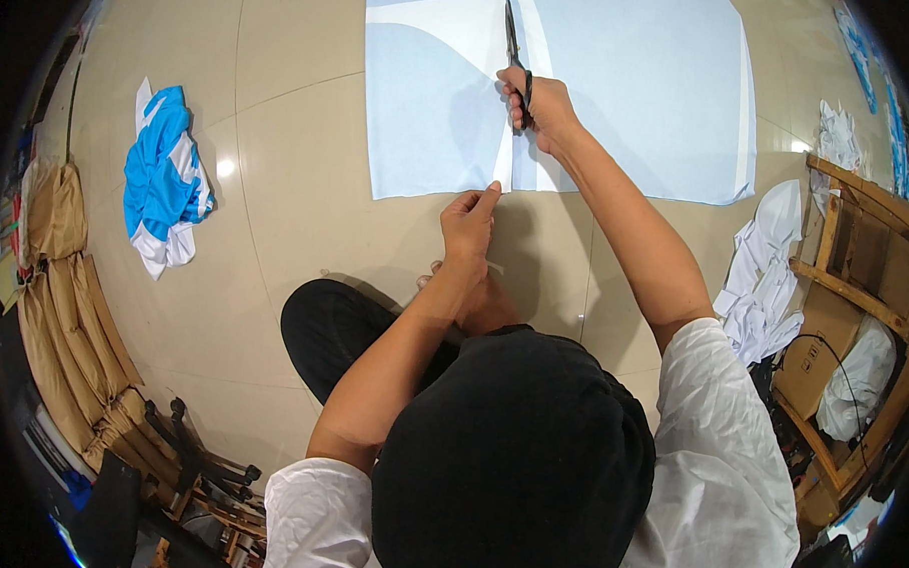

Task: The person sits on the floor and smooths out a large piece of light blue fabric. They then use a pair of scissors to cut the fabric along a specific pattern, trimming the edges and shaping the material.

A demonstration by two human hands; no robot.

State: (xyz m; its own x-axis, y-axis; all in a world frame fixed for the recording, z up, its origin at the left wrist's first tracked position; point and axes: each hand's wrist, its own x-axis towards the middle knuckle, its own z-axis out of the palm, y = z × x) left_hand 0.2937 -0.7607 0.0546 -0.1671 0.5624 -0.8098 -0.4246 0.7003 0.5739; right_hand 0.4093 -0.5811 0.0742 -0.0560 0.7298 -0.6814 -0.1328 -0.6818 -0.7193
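Note:
A wide sheet of light blue fabric with white curved bands lies flat on the tiled floor in front of me. My right hand is wrapped round the black handles of a pair of scissors. Their blades point away from me, along a white strip of the fabric. At the near edge, my left hand pinches the fabric beside a narrow slit running up toward the scissors. Whether the blades are apart cannot be made out.
A crumpled blue and white cloth lies on the floor to the left. White fabric scraps are heaped at the right, beside a wooden frame with a cardboard box. Brown wrapped bundles line the left side.

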